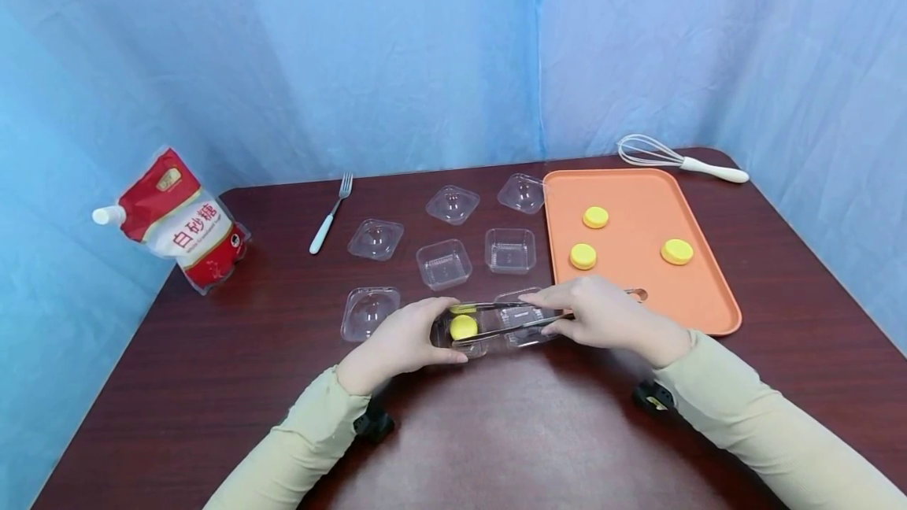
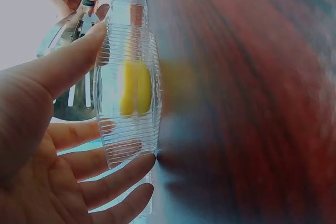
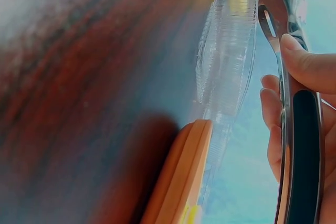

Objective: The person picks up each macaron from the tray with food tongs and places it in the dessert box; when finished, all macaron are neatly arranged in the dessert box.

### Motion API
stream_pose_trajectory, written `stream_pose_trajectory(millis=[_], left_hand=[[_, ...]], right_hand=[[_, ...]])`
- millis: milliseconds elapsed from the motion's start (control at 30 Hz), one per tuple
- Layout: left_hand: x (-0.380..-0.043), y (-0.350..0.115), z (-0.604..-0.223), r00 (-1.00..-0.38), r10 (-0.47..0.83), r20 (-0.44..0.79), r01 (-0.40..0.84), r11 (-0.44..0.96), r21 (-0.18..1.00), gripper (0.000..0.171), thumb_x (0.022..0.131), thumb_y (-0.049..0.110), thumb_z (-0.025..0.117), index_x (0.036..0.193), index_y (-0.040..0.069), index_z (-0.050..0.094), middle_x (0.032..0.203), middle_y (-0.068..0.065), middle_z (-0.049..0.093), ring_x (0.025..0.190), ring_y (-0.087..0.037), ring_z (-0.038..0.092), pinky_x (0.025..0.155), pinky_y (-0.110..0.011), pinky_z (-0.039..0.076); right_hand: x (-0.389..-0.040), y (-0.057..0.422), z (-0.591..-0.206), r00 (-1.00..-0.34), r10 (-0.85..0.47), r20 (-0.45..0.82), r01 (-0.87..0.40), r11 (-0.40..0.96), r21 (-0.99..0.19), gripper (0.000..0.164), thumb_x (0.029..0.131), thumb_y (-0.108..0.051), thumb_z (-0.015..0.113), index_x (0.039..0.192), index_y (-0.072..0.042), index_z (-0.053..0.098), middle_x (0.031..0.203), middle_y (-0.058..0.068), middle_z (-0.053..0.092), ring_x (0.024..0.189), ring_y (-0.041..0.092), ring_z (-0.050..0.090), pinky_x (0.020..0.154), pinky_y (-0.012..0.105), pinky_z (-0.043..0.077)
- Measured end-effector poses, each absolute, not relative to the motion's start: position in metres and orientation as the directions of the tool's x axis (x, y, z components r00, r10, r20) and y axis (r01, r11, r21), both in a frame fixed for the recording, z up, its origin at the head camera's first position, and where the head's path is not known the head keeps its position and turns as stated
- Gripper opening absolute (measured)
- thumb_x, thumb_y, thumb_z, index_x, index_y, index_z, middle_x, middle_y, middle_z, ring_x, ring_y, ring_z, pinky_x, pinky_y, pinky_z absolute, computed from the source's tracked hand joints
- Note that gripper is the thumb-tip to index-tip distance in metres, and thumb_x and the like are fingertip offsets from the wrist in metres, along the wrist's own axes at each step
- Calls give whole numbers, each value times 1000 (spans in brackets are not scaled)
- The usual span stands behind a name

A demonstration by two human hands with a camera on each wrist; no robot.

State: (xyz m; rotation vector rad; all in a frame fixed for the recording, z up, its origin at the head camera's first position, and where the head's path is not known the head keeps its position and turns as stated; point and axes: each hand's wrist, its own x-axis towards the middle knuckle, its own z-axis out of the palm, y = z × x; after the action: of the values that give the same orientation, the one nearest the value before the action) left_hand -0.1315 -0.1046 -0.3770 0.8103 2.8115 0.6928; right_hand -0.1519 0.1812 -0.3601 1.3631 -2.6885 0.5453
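Observation:
My left hand [image 1: 405, 339] grips a clear plastic box [image 2: 128, 140] between thumb and fingers on the table. A yellow round cake [image 1: 464, 327] lies inside it, seen through the ribbed wall in the left wrist view. My right hand [image 1: 605, 312] holds metal tongs [image 3: 305, 150] with dark handle inlays, thumb on one arm and fingers on the other. The slotted tong heads spread over the left hand's box, one on either side of the cake in the head view. Beneath the tong arms stands another clear box [image 3: 228, 56].
An orange tray [image 1: 638, 195] with 3 yellow cakes lies on the right, a whisk [image 1: 680, 161] behind it. Clear lids [image 1: 375, 240] and boxes [image 1: 444, 264] spread across the middle. A fork [image 1: 331, 215] and a red-and-white sugar pouch [image 1: 194, 223] are on the left.

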Motion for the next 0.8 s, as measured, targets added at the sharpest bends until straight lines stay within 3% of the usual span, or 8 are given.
stream_pose_trajectory(millis=[133,400,800], left_hand=[[-132,-105,-377,-845,534,-3,471,748,468,71,70,39,82,127,6,55,122,-7,63,112,-22,59,96,-39,46],[-131,-104,-376,-845,534,-14,464,746,477,72,70,38,82,127,4,55,122,-9,62,114,-23,58,97,-39,46],[-131,-104,-375,-844,536,-17,459,739,494,72,71,37,81,129,4,54,125,-10,61,117,-23,57,99,-39,45]], right_hand=[[-152,183,-361,-609,-760,225,-788,549,-279,51,74,-15,80,122,-8,65,112,6,70,96,17,68,73,32,56],[-151,189,-364,-621,-743,252,-780,554,-290,56,72,-18,82,123,-7,64,110,7,70,73,7,64,65,28,54],[-150,206,-364,-647,-701,299,-762,585,-278,58,69,-16,84,122,-5,64,92,0,69,71,6,55,63,27,50]])
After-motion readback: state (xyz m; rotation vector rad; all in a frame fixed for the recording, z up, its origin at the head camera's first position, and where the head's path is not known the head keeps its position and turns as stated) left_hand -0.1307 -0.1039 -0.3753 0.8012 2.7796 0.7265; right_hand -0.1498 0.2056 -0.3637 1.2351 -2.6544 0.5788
